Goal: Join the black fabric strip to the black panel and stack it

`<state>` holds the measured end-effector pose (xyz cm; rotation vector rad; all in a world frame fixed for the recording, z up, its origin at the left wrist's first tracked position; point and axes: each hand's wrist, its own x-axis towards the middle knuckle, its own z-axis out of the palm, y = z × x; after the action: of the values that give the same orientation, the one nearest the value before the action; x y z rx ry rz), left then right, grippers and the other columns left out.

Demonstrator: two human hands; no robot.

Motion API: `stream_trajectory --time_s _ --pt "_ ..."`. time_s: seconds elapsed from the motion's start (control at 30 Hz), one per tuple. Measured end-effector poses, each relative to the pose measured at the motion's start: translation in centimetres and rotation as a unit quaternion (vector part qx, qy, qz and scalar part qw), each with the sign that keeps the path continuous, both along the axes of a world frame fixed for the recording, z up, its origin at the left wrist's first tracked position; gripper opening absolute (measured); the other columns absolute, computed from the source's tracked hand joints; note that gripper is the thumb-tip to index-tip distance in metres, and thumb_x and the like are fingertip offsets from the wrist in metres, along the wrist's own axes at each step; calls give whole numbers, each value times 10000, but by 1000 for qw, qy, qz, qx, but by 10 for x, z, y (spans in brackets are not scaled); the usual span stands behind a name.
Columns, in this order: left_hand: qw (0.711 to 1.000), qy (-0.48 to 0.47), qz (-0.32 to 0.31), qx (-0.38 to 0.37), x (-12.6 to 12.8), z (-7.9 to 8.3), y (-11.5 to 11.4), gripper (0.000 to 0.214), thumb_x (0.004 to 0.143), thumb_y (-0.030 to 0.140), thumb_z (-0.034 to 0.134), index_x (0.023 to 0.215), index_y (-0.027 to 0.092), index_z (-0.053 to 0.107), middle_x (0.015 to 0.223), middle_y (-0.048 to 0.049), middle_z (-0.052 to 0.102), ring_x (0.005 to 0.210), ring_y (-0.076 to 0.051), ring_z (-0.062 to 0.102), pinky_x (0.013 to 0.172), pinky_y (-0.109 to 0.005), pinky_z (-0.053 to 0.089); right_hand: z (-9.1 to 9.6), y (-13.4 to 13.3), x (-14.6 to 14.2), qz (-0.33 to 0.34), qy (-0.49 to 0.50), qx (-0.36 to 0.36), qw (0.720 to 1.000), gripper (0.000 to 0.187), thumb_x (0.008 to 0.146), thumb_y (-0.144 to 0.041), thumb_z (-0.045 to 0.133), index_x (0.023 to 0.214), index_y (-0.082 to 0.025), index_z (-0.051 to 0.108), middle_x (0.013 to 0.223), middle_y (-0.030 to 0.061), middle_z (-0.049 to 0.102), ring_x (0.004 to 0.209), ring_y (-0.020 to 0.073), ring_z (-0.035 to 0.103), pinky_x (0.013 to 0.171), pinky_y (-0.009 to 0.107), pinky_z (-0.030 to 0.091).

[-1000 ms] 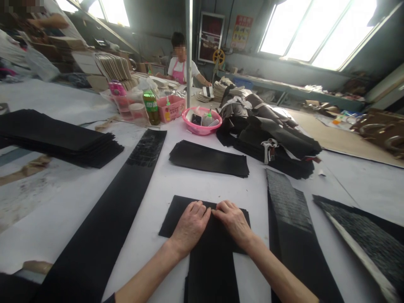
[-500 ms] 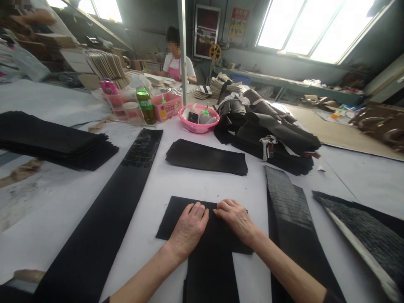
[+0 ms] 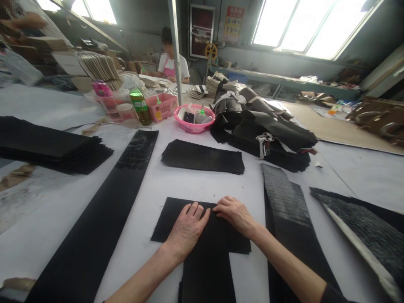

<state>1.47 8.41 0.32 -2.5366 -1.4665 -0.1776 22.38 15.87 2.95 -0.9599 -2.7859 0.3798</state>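
A long black strip [image 3: 206,273] of leather-like sheet runs toward me, its far end lying across a shorter black piece [image 3: 160,225] set crosswise. My left hand [image 3: 188,227] rests on the strip's far end, fingers bent over the edge and thumb reaching right. Close beside it, my right hand [image 3: 235,214] has its fingertips pinched together at the same edge. The fingers cover part of the edge where the pieces meet. Just beyond lies a stack of short black pieces [image 3: 202,158].
Long black strips with shiny ends lie at left [image 3: 94,223] and right [image 3: 290,235]. A thick black stack [image 3: 47,143] sits far left. Behind are a pink basin [image 3: 194,126], a green bottle [image 3: 140,107] and a dark material heap [image 3: 268,130]. A co-worker [image 3: 170,63] sits beyond.
The view has shifted slightly, so most things appear a little farther left. Both hands stay at the strip's far edge; the left thumb now reaches out a bit more.
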Motion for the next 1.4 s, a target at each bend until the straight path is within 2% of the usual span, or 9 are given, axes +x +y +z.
stream_trajectory --time_s 0.27,0.47,0.6,0.77,0.93,1.17,1.4 --pt "1000 17 4 -13 2 2 1 486 895 98 460 1366 212 435 1182 -123 548 1188 -297 487 992 -460 422 2 7 7 30 -3 -14 999 164 956 -302 528 1008 -269 680 970 19 630 911 156 537 794 288 420" --pt "999 29 1 -15 5 5 2 486 896 99 452 1366 222 430 1188 -123 542 1187 -302 480 975 -462 427 1 9 8 16 7 -21 1000 186 935 -343 553 1059 -247 654 955 30 629 914 171 529 792 288 433" --pt "999 29 3 -20 3 4 2 497 893 98 461 1369 234 424 1188 -115 540 1177 -289 486 976 -452 427 -3 11 12 15 22 -25 999 193 933 -361 554 1062 -274 667 966 26 628 916 169 528 800 286 430" --pt "999 31 -2 -32 2 4 5 515 890 95 464 1382 239 410 1188 -117 538 1177 -296 485 965 -453 434 -2 14 15 44 12 -17 999 205 960 -346 510 1077 -312 675 991 19 622 908 161 522 768 281 414" --pt "998 43 -9 -39 3 6 8 504 892 83 447 1375 225 418 1171 -121 540 1167 -309 489 941 -454 446 0 16 16 73 -15 -2 997 210 974 -317 482 1067 -298 670 1003 20 618 927 165 535 797 296 408" --pt "998 48 -11 -42 4 8 9 518 887 66 446 1380 223 412 1174 -129 537 1177 -309 482 949 -461 439 -8 16 20 13 52 -63 997 241 927 -367 559 1129 -276 653 1004 23 630 930 167 535 811 274 451" --pt "997 52 -7 -50 4 7 9 537 883 59 441 1388 237 401 1183 -128 535 1183 -304 483 950 -456 441 -9 16 24 31 59 -56 996 181 942 -326 541 1035 -292 692 1030 9 626 926 146 547 779 239 453"
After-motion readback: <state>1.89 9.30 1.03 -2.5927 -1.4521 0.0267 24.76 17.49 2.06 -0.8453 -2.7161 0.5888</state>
